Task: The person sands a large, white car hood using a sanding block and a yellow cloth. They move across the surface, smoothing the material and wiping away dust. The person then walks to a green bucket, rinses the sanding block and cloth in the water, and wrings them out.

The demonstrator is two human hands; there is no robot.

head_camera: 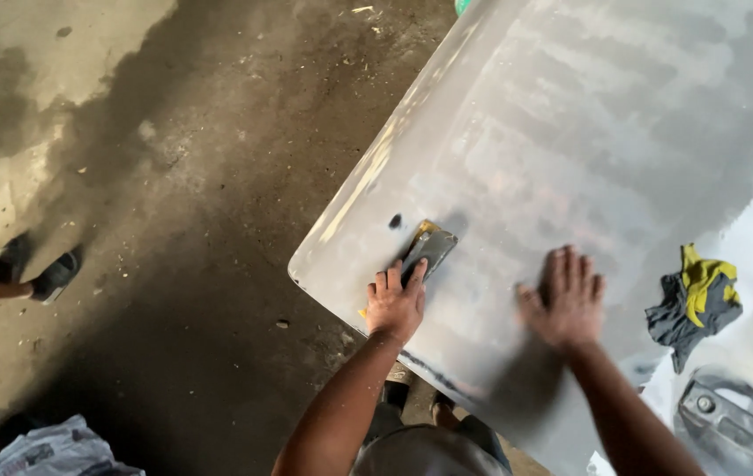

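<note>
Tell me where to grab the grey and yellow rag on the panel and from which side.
Pinch the rag at its bunched yellow fold near the top, coming straight down from above. It lies crumpled and loose on the flat grey panel, so the raised folds give fingers something to close on. The right hand is flat on the panel and nearest; the left hand is on the sanding block.

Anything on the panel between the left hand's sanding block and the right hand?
Nothing visible. The sanding block under the left hand and the flat right hand have only bare grey panel between them; the rag lies beyond.
</note>
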